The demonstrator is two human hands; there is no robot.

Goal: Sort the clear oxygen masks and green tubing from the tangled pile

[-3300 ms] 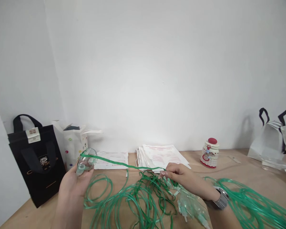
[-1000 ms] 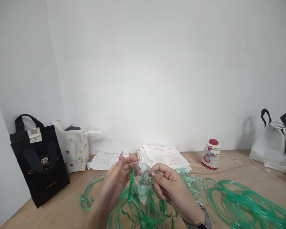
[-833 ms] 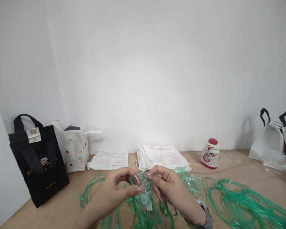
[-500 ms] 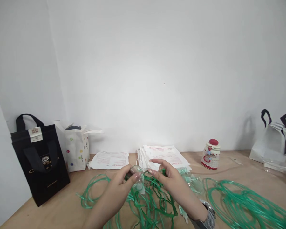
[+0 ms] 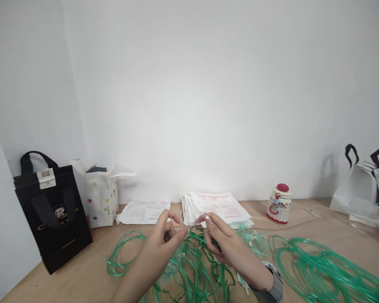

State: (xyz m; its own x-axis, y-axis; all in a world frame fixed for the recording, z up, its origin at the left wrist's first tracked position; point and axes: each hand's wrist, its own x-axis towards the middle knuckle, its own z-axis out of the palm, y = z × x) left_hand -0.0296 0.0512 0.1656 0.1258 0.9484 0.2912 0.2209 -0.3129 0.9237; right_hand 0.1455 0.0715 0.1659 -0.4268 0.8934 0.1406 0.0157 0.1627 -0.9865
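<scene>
My left hand point(image 5: 168, 236) is closed, its thumb and fingers curled in a pinch. To its right, my right hand point(image 5: 219, 235) pinches with thumb and forefinger at the same height. Something thin and pale spans the gap between the fingertips, too small to make out. Just below my left hand is a clear plastic face mask point(image 5: 176, 260), partly hidden behind it. Dark green elastic straps point(image 5: 222, 277) and green tubing point(image 5: 189, 269) lie tangled beneath both hands.
Further coils of green tubing point(image 5: 322, 265) lie at right, a smaller coil point(image 5: 120, 252) at left. White printed packets point(image 5: 221, 206) rest by the wall. A jar with a red lid point(image 5: 278, 205), a black bag point(image 5: 55, 223), a dotted bag point(image 5: 101, 198) and a white bag point(image 5: 353, 193) stand around.
The clear mask, held up in my left hand before, is now lower, beneath that hand. My right fingers have curled from stretched out into a pinch.
</scene>
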